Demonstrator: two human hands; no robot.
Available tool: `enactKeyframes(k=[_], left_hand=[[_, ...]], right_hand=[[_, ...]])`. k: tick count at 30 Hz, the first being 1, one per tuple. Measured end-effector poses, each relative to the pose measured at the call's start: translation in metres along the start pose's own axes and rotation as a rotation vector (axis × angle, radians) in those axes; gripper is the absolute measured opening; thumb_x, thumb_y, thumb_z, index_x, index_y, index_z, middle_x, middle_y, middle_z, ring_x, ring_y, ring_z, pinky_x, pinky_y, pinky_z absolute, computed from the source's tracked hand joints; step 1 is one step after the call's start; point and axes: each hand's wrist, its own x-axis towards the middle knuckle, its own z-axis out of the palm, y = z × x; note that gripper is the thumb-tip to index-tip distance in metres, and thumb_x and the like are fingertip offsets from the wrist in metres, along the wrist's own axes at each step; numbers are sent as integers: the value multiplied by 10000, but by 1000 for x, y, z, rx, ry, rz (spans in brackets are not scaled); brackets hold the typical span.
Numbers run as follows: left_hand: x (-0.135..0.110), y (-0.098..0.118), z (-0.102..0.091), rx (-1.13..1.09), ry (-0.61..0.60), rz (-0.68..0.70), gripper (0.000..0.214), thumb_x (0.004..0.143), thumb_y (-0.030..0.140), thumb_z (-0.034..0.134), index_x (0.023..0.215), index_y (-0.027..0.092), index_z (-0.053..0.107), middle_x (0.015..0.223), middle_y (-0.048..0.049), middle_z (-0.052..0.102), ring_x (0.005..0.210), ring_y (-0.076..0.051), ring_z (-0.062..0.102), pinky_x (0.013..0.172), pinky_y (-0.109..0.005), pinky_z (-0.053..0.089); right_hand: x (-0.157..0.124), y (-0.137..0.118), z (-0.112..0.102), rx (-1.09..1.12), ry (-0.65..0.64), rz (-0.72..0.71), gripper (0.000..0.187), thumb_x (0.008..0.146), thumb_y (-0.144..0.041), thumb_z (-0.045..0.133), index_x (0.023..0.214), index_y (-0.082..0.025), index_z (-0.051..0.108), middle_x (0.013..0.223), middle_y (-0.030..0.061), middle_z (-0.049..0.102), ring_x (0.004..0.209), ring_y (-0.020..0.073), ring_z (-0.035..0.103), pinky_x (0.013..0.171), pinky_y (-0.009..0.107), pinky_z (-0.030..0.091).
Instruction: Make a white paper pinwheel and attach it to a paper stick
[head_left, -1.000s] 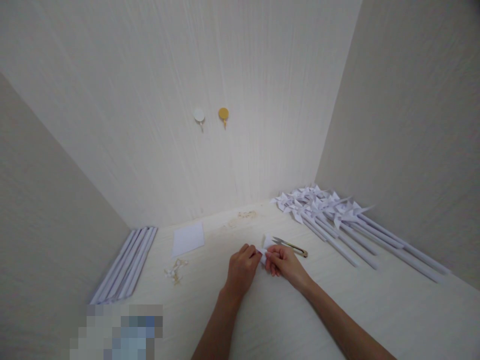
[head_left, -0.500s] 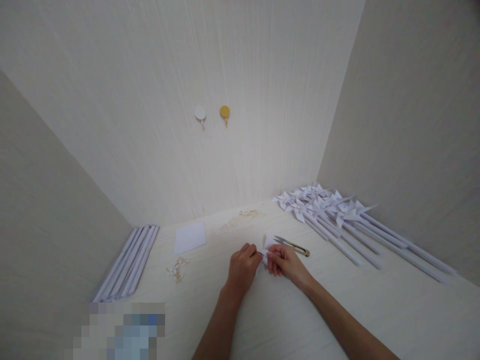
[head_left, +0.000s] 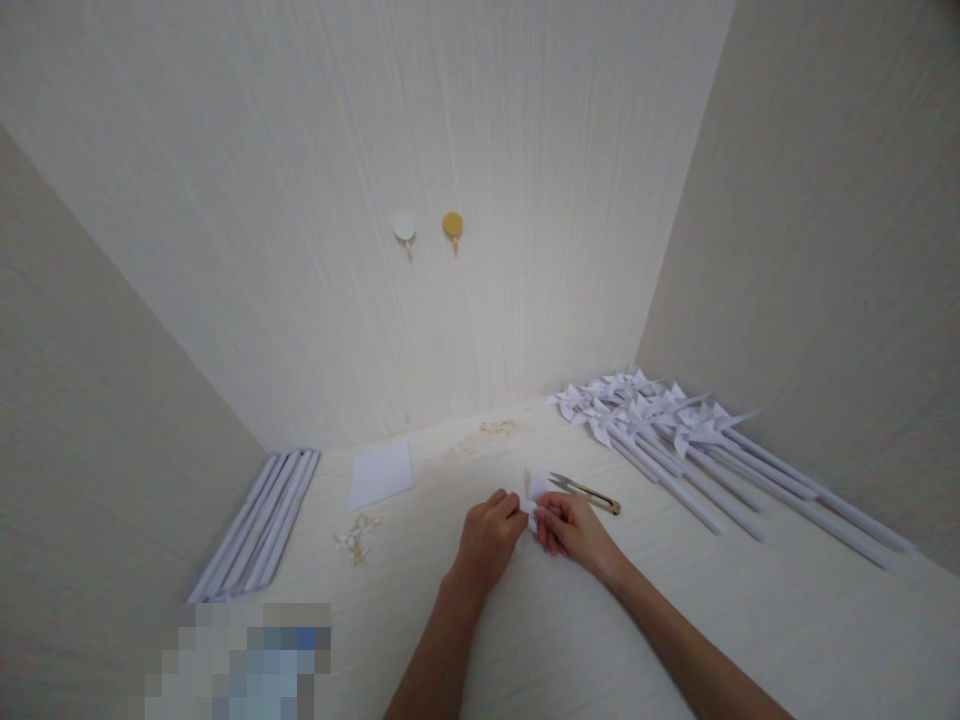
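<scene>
Both my hands meet over the middle of the pale table (head_left: 570, 640). My left hand (head_left: 486, 540) and my right hand (head_left: 576, 530) are closed, pinching a small folded piece of white paper (head_left: 535, 492) between their fingertips. Most of the paper is hidden by the fingers. Small snips (head_left: 585, 490) with a gold handle lie on the table just behind my right hand.
Several finished white paper pinwheels on sticks (head_left: 675, 430) lie at the back right. A bundle of white paper sticks (head_left: 259, 525) lies along the left wall. A white paper square (head_left: 381, 473) and a small heap of pins (head_left: 356, 538) sit left of my hands. Two round hooks (head_left: 427, 228) hang on the wall.
My hands stay together on the paper with only slight finger movement. The view has shifted a little.
</scene>
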Motion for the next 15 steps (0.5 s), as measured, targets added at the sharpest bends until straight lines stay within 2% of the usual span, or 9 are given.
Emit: enactKeyframes(k=[15], left_hand=[[-3, -2, 3, -12, 40, -3, 247, 767, 183, 452, 524, 154, 488, 571, -1, 456, 585, -113, 408, 473, -209, 291]], right_hand=[[-3, 4, -1, -227, 37, -122, 268, 758, -308, 403, 527, -176, 436, 396, -41, 470, 311, 79, 410, 359, 194, 318]])
